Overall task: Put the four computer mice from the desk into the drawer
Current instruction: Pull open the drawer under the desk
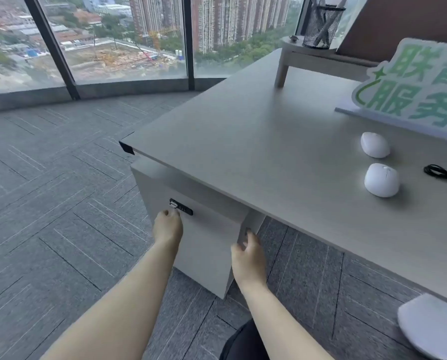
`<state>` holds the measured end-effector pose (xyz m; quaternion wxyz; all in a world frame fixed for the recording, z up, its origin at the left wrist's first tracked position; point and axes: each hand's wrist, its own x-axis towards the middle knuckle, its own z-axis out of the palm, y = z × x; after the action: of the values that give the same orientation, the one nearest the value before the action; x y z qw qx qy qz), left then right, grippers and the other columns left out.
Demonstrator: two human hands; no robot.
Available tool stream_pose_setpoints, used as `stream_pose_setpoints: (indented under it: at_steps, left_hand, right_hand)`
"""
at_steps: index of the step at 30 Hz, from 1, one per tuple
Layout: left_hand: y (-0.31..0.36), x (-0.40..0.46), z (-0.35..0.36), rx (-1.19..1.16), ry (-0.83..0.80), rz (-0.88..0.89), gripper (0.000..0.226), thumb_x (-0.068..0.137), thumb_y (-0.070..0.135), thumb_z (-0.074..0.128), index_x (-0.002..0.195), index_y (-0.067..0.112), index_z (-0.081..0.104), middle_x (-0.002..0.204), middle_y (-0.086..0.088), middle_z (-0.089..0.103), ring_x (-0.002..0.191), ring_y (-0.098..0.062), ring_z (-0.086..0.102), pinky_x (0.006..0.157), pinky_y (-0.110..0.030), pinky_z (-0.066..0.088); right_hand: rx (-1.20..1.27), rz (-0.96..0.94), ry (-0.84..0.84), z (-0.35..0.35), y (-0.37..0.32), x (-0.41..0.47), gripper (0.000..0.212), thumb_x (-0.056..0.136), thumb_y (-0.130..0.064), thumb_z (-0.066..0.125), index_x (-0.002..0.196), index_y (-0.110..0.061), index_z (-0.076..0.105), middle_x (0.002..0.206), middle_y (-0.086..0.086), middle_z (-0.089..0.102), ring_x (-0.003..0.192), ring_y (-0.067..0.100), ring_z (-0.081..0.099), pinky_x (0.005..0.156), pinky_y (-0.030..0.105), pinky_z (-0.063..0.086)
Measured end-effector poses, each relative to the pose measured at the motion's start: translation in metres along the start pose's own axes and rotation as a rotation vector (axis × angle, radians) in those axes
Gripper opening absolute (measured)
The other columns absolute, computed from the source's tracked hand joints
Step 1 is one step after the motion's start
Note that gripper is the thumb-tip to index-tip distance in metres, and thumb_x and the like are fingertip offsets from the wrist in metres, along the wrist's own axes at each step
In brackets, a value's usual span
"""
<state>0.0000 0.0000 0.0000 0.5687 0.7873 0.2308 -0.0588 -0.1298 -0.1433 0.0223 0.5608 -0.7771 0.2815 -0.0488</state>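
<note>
Two white computer mice lie on the grey desk at the right: one farther back, one nearer. Under the desk's left corner stands a pale drawer cabinet with a black lock panel on its front. My left hand is at the front's upper left, fingers curled just below the lock panel. My right hand grips the right edge of the drawer front. The front seems slightly out from the cabinet body. The drawer's inside is hidden.
A green and white sign stands at the desk's back right, with a raised shelf holding a mesh pen cup behind it. A black cable lies right of the mice. A white rounded object sits at the lower right. Grey carpet and windows are to the left.
</note>
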Motion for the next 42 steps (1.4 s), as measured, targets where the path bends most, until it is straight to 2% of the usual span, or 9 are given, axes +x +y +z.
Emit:
stream_pose_setpoints:
  at_steps: [4,7,15,18,22,29,35,38,42]
  left_hand:
    - [0.008,0.026,0.011,-0.150,0.011,-0.078,0.030,0.090,0.029,0.041,0.065,0.015,0.050,0.073,-0.008,0.058,0.086,-0.036,0.067,0.090,-0.055,0.054]
    - [0.008,0.036,0.015,-0.228,0.029,-0.128,0.029,0.095,0.028,0.043,0.087,0.004,0.057,0.091,-0.018,0.064,0.067,-0.030,0.061,0.082,-0.054,0.058]
    - [0.010,0.029,0.012,-0.360,0.012,-0.182,0.028,0.100,0.021,0.043,0.119,0.003,0.053,0.111,-0.015,0.053,0.104,-0.029,0.055,0.077,-0.051,0.057]
    - [0.002,0.017,0.001,-0.353,0.028,-0.172,0.023,0.100,0.023,0.040,0.109,0.006,0.052,0.120,-0.017,0.050,0.109,-0.032,0.055,0.074,-0.051,0.058]
    - [-0.025,-0.009,-0.037,-0.327,0.048,-0.151,0.022,0.100,0.025,0.038,0.106,0.007,0.049,0.115,-0.014,0.049,0.104,-0.030,0.051,0.075,-0.048,0.057]
    - [-0.076,-0.055,-0.114,-0.385,0.116,-0.165,0.025,0.100,0.020,0.038,0.111,0.003,0.051,0.118,-0.014,0.050,0.107,-0.028,0.051,0.086,-0.050,0.055]
    - [-0.108,-0.091,-0.168,-0.456,0.163,-0.189,0.017,0.100,0.015,0.038,0.095,0.005,0.051,0.086,-0.007,0.053,0.099,-0.031,0.052,0.092,-0.055,0.053]
    - [-0.119,-0.103,-0.187,-0.478,0.179,-0.191,0.017,0.100,0.016,0.038,0.104,0.004,0.050,0.102,-0.016,0.059,0.099,-0.032,0.054,0.087,-0.053,0.054]
    - [-0.137,-0.110,-0.208,-0.463,0.178,-0.199,0.021,0.099,0.019,0.039,0.108,0.005,0.052,0.119,-0.025,0.062,0.112,-0.038,0.060,0.083,-0.053,0.058]
  right_hand:
    - [0.017,-0.011,0.072,0.006,0.002,0.011,0.040,0.091,-0.010,0.050,0.130,-0.013,0.057,0.127,0.004,0.064,0.112,0.014,0.060,0.090,0.028,0.050]
    - [0.005,-0.020,0.132,0.008,0.005,0.016,0.027,0.090,-0.008,0.052,0.110,-0.014,0.067,0.105,0.001,0.072,0.089,0.009,0.065,0.065,0.013,0.045]
    - [-0.090,-0.048,0.137,0.004,-0.003,0.009,0.015,0.088,-0.010,0.053,0.092,-0.015,0.066,0.085,-0.005,0.070,0.073,0.000,0.062,0.056,0.018,0.046]
    - [-0.120,-0.102,0.095,-0.002,-0.004,-0.004,0.021,0.094,-0.022,0.054,0.074,-0.019,0.059,0.069,-0.009,0.063,0.059,0.000,0.054,0.046,0.012,0.036]
    - [-0.147,-0.187,-0.103,-0.010,0.003,-0.033,0.040,0.096,-0.044,0.052,0.066,-0.017,0.055,0.056,-0.009,0.053,0.051,0.004,0.046,0.052,0.024,0.036]
    - [-0.176,-0.192,-0.519,-0.001,0.011,-0.081,0.044,0.083,-0.050,0.066,0.065,-0.011,0.057,0.055,-0.007,0.049,0.052,0.009,0.042,0.054,0.027,0.036]
    - [-0.246,-0.191,-0.713,0.022,0.019,-0.130,0.041,0.075,-0.058,0.067,0.066,-0.019,0.060,0.064,-0.002,0.064,0.061,0.013,0.054,0.063,0.037,0.048]
    - [-0.293,-0.216,-0.753,0.029,0.019,-0.149,0.048,0.070,-0.060,0.066,0.073,-0.012,0.063,0.080,0.011,0.074,0.065,0.015,0.059,0.075,0.048,0.056]
    - [-0.312,-0.262,-0.811,0.036,0.018,-0.168,0.038,0.073,-0.057,0.067,0.066,-0.020,0.062,0.084,0.013,0.075,0.066,0.015,0.060,0.075,0.045,0.056]
